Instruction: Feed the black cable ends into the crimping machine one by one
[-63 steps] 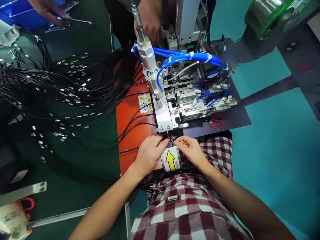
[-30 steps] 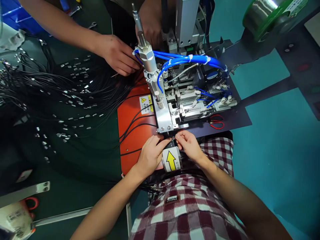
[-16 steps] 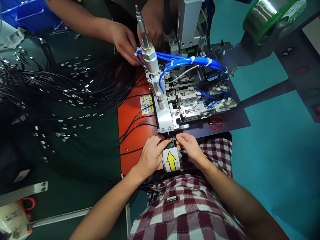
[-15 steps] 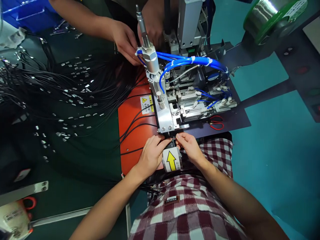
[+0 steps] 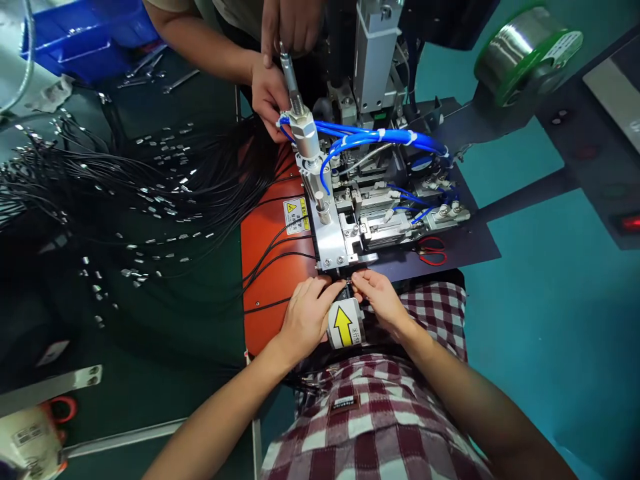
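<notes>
My left hand (image 5: pixel 309 313) lies at the machine's front edge, its fingers curled and its thumb stretched toward a small metal cable end (image 5: pixel 349 283). A black cable (image 5: pixel 266 307) runs across the red plate (image 5: pixel 257 333) and under this hand. My right hand (image 5: pixel 379 298) pinches at the metal end from the other side, thumb and forefinger together; fingertips partly hide the piece. Both hands are over a dark track just below the machine's silver block (image 5: pixel 333 243). A white label with a yellow arrow (image 5: pixel 344 325) is right below them.
Blue air hoses (image 5: pixel 385 137) arch over the machine. Red-handled scissors (image 5: pixel 433 251) lie to its right. Bundled black cables (image 5: pixel 200 180) spread leftward. A co-worker's hand (image 5: pixel 270 93) is behind the machine's cylinder. A spool of metal wire (image 5: pixel 520 50) stands at upper right, a blue bin (image 5: pixel 90 40) at upper left.
The view has shifted slightly, showing more at the top. My hands keep the same hold at the track. The co-worker's other hand has lifted beside the cylinder top, a finger pointing down.
</notes>
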Available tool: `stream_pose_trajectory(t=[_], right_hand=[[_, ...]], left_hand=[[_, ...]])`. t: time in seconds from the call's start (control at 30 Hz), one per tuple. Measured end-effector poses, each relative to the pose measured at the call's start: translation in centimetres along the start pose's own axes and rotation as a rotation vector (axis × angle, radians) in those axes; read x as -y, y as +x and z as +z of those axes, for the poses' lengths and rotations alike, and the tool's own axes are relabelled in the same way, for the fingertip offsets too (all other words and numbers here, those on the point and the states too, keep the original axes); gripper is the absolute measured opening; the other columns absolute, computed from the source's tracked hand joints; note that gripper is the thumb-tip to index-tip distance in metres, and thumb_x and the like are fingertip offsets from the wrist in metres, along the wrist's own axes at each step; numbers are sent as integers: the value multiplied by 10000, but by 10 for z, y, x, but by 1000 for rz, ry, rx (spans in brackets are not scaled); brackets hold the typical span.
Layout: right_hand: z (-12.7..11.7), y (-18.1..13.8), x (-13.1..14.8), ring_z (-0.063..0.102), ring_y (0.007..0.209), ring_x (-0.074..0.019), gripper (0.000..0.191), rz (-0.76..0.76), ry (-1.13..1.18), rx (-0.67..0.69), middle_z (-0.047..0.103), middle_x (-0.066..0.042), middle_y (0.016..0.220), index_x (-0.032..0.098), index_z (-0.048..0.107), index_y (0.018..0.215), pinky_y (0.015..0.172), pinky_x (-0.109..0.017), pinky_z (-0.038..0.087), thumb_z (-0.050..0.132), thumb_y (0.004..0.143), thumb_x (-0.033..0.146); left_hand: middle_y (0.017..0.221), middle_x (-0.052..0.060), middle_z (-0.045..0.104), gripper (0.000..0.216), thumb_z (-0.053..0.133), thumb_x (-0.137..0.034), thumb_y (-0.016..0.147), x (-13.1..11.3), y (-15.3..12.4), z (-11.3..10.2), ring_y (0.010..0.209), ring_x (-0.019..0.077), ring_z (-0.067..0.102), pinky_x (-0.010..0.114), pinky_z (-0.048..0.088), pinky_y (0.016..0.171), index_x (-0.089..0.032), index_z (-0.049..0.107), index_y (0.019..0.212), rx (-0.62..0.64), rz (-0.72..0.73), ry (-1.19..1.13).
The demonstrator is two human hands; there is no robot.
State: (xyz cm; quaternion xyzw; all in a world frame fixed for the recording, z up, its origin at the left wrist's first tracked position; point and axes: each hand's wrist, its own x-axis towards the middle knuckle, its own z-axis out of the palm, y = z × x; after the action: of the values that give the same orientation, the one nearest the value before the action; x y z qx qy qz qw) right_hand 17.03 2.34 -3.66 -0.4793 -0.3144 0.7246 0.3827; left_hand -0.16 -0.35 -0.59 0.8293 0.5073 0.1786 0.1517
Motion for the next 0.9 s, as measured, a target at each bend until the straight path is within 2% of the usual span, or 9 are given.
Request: stream_pose_trajectory(t=[0.13,0.3,0.43,0.53,0.6,0.67,0.77,0.83,0.9], right_hand=[[2,0,-1,438,487,-84,352,-45,-7,-54,511,44,582,179,513,683,513,-235,351,613,810,492],[10,-1,-5,402,473,-93,329,-130,-88,-149,448,69,531,195,508,713,483,-239,332,634,786,489],[10,-1,-6,386,473,-93,335,-128,-80,-138,436,70,533,196,510,718,477,-237,325,630,784,503],[2,-1,-4,393,474,-92,344,-105,-94,-77,445,65,546,192,522,715,476,-236,325,637,781,510],[-8,-4,-3,420,495,-88,332,-150,-131,-110,491,47,590,188,526,706,503,-237,342,626,802,489],[-17,-10,-3,444,517,-83,288,-180,-159,-143,530,33,667,185,555,751,517,-237,348,625,816,457],[-24,-25,0,451,527,-87,243,-195,-192,-134,519,34,679,194,559,782,524,-241,355,617,835,424],[-22,-35,5,451,531,-94,223,-211,-209,-127,505,35,670,200,553,796,523,-245,361,613,843,410],[-19,-42,10,450,530,-100,213,-231,-232,-115,498,33,660,204,546,800,522,-249,367,604,851,402]], left_hand=[[979,109,580,328,385,-179,925,-5,1,-1,860,227,495,345,405,732,-145,605,1166,4,-17,36],[997,112,583,347,376,-164,921,-12,1,2,876,227,504,345,414,744,-152,599,1185,19,-67,88],[999,115,583,334,403,-203,921,-15,5,2,883,237,512,361,428,750,-155,599,1187,38,-95,107],[1044,109,577,355,355,-169,933,-11,1,-14,952,223,527,355,447,803,-172,558,1224,26,-81,-50],[1096,106,573,380,311,-129,942,-10,-14,-32,1007,198,531,334,447,849,-176,497,1270,32,-57,-205],[1068,93,580,314,342,-139,947,-13,-37,-48,981,184,535,308,443,834,-182,534,1193,121,-42,-252],[887,65,576,215,412,-158,934,-22,-76,-56,804,185,515,302,414,684,-180,614,1003,450,58,-12],[867,74,565,193,432,-128,918,-26,-95,-52,793,205,501,323,386,661,-161,621,936,515,44,204],[883,80,558,179,443,-114,906,-27,-104,-45,805,215,492,333,371,666,-154,613,870,517,8,291]])
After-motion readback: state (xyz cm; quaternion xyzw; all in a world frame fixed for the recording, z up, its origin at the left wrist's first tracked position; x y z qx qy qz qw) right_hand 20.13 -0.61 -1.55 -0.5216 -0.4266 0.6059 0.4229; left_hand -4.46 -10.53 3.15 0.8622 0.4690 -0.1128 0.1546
